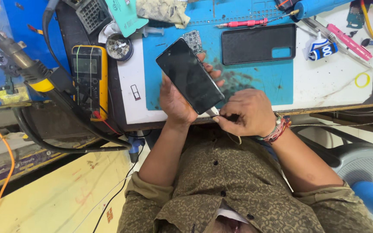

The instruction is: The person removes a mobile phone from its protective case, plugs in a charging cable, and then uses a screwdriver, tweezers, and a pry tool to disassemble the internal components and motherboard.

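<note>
I am viewing the work from the head camera, looking down over the chest onto the white surface [324, 86] with its blue rectangular silicone work mat [255, 82].

1. Left hand [175, 101]: the grip is closed around the black rectangular glass-faced smartphone [189, 75]. The palm is cupping the phone's lower left edge from behind, and the fingertips [214, 73] are wrapping over its right edge. The phone is tilting with its dark screen toward the camera, its top corner pointing up and left, raised above the near edge of the mat.

2. Right hand [247, 113]: the grip is closed, thumb and forefinger pinching a small thin dark tool [226, 117]. The tool tip is meeting the bottom end of the phone, just beside the heel of the left hand. I cannot tell what kind of tool it is. Coloured thread bracelets [277, 129] are circling the right wrist.

3. Surroundings: a black rectangular phone back cover [255, 43] with a camera cutout is lying flat on the mat, well apart from the hands. A small green circuit board [193, 39] is lying just behind the phone's top edge. A red-handled screwdriver [242, 23] is lying at the far edge of the mat. A yellow-cased digital multimeter [89, 77] is resting at the left, near a round metal tin [118, 46].
</note>
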